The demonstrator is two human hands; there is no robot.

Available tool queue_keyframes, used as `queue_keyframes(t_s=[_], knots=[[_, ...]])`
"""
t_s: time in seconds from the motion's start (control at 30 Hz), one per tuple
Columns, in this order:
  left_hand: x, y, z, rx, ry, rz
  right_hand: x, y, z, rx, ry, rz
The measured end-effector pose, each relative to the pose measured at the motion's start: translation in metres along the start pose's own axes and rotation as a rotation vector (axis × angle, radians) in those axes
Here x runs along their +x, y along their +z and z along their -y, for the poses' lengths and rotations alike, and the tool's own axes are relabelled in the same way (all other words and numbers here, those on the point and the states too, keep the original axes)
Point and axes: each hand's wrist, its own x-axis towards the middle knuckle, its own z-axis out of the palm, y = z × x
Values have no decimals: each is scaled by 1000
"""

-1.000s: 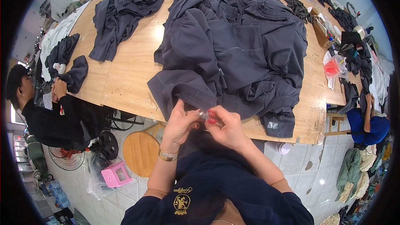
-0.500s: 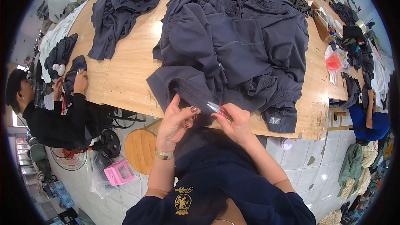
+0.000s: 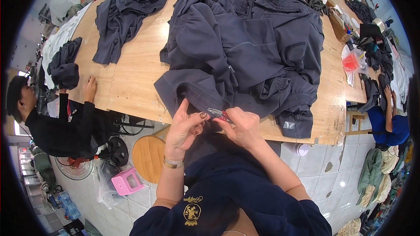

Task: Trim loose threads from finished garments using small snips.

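Small red-handled thread snips (image 3: pixel 220 114) are held in the right hand (image 3: pixel 241 126), at the near edge of the bench (image 3: pixel 131 78). The hem of the dark grey garment (image 3: pixel 245 48) is pinched by the left hand (image 3: pixel 186 126), just left of the snips. A round wooden stool (image 3: pixel 148 157) is seen below.

Small white label (image 3: pixel 289 125) on dark cloth (table's near edge).
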Motion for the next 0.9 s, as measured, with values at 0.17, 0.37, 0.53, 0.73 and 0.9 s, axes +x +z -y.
queue_keyframes(t_s=[0.17,0.37,0.53,0.73,0.9], knots=[[-1,-3,1,-2,13,-2,-3,2,-3,25,0,-23],[-1,-4,-1,-22,6,10,-6,1,-3,7,-25,12],[-1,-6,1,-18,11,14,-2,2,1,5,-28,7],[-1,-7,3,-3,29,17,-2,2,-1,-5,-46,0],[0,-7,3,-9,35,42,-2,1,-1,-18,-55,-8]])
